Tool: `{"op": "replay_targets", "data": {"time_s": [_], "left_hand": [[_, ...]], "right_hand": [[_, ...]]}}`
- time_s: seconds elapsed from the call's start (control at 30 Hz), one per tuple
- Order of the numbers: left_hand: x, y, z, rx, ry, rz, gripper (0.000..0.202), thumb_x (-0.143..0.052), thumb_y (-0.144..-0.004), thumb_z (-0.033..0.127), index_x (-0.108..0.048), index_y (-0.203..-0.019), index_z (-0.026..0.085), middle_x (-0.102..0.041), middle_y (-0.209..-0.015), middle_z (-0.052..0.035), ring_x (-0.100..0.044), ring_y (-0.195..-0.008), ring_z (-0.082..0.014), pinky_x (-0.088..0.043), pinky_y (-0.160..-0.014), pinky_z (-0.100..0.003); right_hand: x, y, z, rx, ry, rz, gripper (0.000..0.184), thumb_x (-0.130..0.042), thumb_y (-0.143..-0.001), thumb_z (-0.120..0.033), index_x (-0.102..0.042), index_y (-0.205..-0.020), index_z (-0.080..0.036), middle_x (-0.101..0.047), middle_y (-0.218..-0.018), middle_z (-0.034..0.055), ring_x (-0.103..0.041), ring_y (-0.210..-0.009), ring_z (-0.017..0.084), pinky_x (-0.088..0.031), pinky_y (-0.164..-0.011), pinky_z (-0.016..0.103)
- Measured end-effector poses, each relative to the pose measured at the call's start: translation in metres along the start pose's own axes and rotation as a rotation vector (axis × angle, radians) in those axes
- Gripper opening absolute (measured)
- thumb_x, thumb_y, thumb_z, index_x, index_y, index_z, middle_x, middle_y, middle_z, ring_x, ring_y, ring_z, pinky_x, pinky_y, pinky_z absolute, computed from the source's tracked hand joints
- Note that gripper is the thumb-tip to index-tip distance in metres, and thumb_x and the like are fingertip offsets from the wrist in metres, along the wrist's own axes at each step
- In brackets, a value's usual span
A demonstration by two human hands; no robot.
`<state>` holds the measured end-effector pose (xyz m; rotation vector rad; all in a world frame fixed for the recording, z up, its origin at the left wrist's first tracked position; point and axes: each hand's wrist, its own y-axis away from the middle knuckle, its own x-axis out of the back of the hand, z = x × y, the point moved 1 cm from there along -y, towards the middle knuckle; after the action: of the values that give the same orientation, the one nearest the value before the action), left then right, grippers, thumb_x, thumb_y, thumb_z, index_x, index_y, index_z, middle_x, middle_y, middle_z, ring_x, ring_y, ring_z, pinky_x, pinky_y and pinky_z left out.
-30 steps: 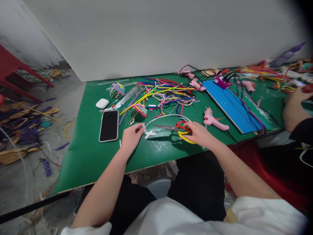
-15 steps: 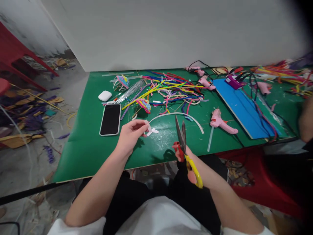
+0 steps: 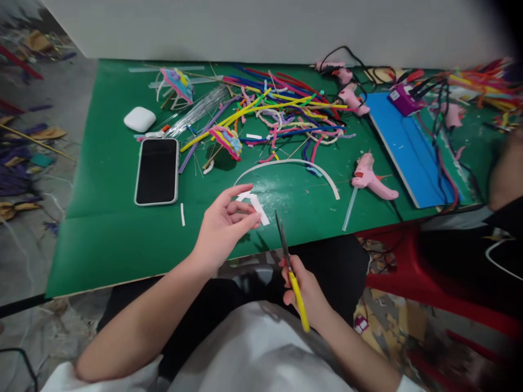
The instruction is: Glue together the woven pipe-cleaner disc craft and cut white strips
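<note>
My left hand (image 3: 229,223) is just above the green table, its index finger stretched out and its thumb apart from it. White paper strips (image 3: 260,210) lie by its fingertips; the thumb tip overlaps one, and touch is hard to judge. My right hand (image 3: 304,288) grips scissors (image 3: 297,296) with a yellow handle, blades nearly together and pointing away from me at the table's front edge. Beyond my left hand a thin white curved strip (image 3: 300,161) arches over the table. Another short white strip (image 3: 182,214) lies left of my hand.
A phone (image 3: 157,171) and white case (image 3: 139,119) lie at left. Colourful pipe cleaners (image 3: 281,109) and two small decorated pieces (image 3: 226,142) are behind. A pink glue gun (image 3: 370,177), blue board (image 3: 408,152) and purple plug block (image 3: 404,98) stand right. Another person's arm (image 3: 506,174) shows at far right.
The fingers of my left hand have spread from a pinch on a white paper strip. The scissors have moved left, their blades closer together. A short strip now shows left of my hand. The view has tilted down.
</note>
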<state>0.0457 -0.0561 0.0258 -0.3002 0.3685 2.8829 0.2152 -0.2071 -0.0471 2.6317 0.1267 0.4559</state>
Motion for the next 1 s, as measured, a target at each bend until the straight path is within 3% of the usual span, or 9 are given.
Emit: {"op": "replay_targets", "data": {"time_s": [0.2,0.53,1.0], "left_hand": [[0.000,0.001,-0.006,0.050,-0.043,-0.061,0.054,-0.072,-0.069,0.019,-0.053,-0.120,0.022,-0.061,-0.070,0.0039,-0.066,-0.061,-0.0102,-0.057,-0.062,-0.021],[-0.001,-0.001,-0.006,0.135,-0.092,-0.117,0.059,-0.071,-0.069,0.018,-0.048,-0.124,0.022,-0.061,-0.065,0.0042,-0.066,-0.062,-0.0115,-0.056,-0.062,-0.021],[-0.001,-0.001,-0.006,0.146,-0.126,-0.130,0.059,-0.070,-0.069,0.017,-0.048,-0.124,0.020,-0.063,-0.062,0.0029,-0.065,-0.058,-0.0105,-0.055,-0.059,-0.019]], "right_hand": [[0.004,-0.004,-0.015,-0.022,0.087,-0.042,0.054,-0.072,-0.063,-0.055,-0.043,-0.096,-0.022,-0.039,-0.064,-0.0066,-0.035,-0.053,0.010,-0.030,-0.048,0.022],[0.007,-0.004,-0.021,-0.084,0.043,-0.060,0.044,-0.067,-0.068,-0.054,-0.047,-0.092,-0.024,-0.041,-0.061,-0.0065,-0.041,-0.049,0.009,-0.027,-0.045,0.020],[0.011,-0.006,-0.028,-0.098,0.055,-0.096,0.055,-0.071,-0.059,-0.059,-0.043,-0.089,-0.022,-0.035,-0.059,-0.0083,-0.028,-0.054,0.010,-0.025,-0.049,0.023]]}}
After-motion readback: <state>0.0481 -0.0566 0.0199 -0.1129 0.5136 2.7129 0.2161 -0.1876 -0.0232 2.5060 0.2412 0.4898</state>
